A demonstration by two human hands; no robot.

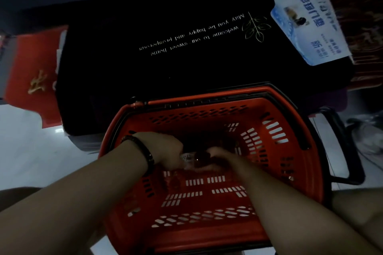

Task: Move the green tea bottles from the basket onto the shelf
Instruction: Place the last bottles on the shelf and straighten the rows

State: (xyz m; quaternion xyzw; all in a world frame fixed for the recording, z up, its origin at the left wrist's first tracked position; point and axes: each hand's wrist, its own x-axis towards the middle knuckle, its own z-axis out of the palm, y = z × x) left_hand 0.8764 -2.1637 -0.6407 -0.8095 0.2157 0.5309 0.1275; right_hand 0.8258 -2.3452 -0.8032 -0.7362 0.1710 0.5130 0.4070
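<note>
Basket [207, 102]: one, red plastic with slotted walls and floor, standing on the ground directly below the camera.
Basket handle [350, 151]: one black loop, folded out over the basket's right side.
Hands: two, both reaching down inside the basket and meeting near the middle of its floor.
Left hand [165, 149]: knuckles up, fingers curled down over the pale-labelled end of the bottle, grasping it.
Right hand [219, 158]: just right of the left one, fingers wrapped round the bottle's dark end, also grasping it.
Bottle [191, 159]: one can be made out, lying on its side low in the basket between the two hands. In the dim light only a white label patch and a dark part show, and its colour cannot be told.
Bracelet [143, 151]: one, dark beads, on the left wrist above the basket's left rim.
Black mat [186, 51]: one, beyond the basket's far rim and running under it, printed with pale lettering and a leaf sprig.
Red mat [31, 68]: one, to the far left of the basket, partly under the black mat.
Card [306, 27]: one, blue and white, lying on the black mat's corner, beyond the basket to its right.
Floor [31, 151]: pale tiles left of the basket.
In the way: both forearms cross the basket's near rim and cover much of its floor.
</note>
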